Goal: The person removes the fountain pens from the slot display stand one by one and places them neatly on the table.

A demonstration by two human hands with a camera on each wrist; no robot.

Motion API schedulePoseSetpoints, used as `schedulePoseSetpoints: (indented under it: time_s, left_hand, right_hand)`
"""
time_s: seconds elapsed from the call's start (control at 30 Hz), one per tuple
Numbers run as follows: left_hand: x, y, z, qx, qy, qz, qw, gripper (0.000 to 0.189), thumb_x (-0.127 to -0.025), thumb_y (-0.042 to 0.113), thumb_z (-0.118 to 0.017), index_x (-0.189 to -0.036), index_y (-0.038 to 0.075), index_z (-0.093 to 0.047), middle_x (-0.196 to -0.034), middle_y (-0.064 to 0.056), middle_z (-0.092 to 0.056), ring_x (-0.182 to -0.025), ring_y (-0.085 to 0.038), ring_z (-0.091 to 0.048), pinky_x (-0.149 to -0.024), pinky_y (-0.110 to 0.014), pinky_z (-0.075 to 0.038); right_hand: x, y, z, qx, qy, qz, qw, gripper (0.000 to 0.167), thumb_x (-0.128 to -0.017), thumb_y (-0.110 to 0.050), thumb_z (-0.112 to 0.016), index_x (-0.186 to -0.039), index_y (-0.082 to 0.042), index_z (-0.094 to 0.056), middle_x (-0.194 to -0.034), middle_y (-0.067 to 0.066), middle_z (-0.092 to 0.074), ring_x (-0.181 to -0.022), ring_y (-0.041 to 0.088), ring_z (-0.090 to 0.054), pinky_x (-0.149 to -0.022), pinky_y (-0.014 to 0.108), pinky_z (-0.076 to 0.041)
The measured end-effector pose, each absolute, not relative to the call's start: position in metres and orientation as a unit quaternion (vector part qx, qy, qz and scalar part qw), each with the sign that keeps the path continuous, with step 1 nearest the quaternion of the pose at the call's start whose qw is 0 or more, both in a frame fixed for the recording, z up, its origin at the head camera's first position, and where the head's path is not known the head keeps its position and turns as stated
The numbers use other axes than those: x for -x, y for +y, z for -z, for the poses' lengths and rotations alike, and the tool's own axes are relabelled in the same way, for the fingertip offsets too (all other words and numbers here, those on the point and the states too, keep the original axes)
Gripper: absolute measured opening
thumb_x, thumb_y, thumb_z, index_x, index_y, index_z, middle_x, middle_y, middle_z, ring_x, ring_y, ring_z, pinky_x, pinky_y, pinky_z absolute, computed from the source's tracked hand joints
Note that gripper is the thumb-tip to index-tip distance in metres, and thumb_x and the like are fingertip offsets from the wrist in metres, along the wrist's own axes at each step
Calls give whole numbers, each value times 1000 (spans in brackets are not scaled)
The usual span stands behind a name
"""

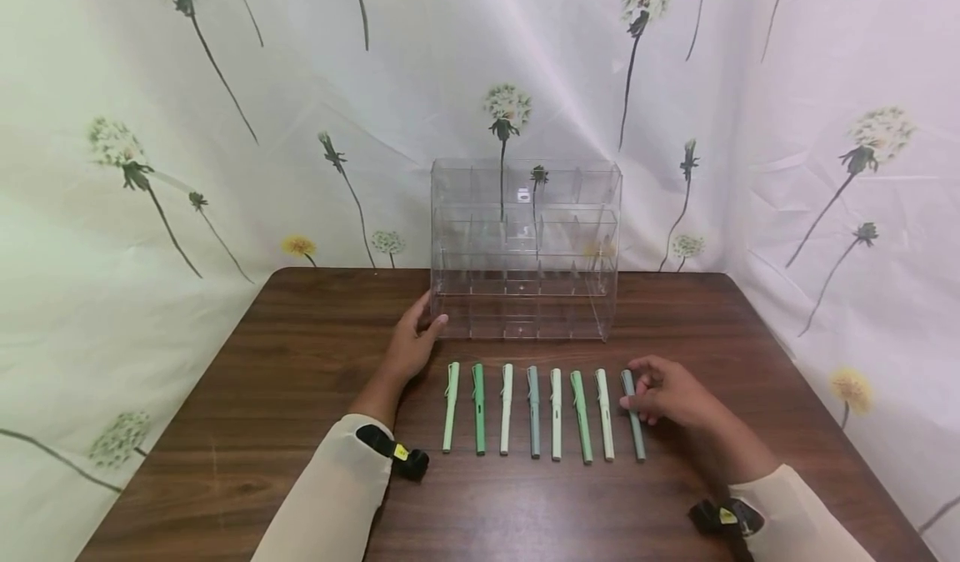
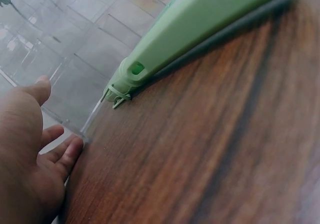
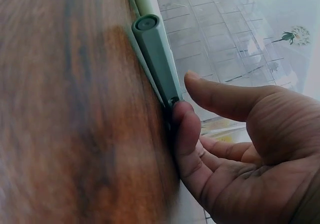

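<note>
A row of capped pens lies on the wooden table, in pale, bright and grey-green shades. At the right end of the row is a grey-green pen; my right hand is at its cap. In the right wrist view, a bent fingertip touches that pen near the clip, while the thumb stands apart from it. My left hand rests beside the lower left corner of a clear plastic organizer, fingers relaxed at its side. Closest to that hand is a light green pen.
The organizer has several tiers of compartments and stands behind the pens. The brown table reaches back to a white curtain with dandelion prints, which also hangs along both sides.
</note>
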State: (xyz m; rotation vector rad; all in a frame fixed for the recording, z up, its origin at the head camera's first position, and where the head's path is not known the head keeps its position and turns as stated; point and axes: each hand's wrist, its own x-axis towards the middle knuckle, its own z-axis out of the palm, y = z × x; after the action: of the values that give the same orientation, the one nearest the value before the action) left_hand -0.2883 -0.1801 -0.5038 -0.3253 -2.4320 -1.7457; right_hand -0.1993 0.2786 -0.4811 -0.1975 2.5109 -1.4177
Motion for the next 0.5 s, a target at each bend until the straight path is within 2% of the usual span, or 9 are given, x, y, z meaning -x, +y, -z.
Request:
schedulePoseSetpoints:
  time_s: [0.33,0.5]
  left_hand:
    - [273,-187,504,97,-819,558,89,72,-112,20,-64,-173,8,-28,-168,-28,-39,-149,-50,-51,-119,-67,-46]
    - [265,-189,504,100,-823,550,100,73,-112,23,-67,-173,9,-30,-169,-28,-38,-149,-50,-51,-117,-67,-48]
  right_hand:
    - [196,282,472,27,869,486,91,72,-94,-15,-87,-152,7,-49,-93,10,-69,-76,23,-68,-64,37,-61]
    - [190,284,469,25,873,481,78,74,-98,-19,-84,-154,10,-46,-102,14,-72,-81,22,-69,-66,36,-61]
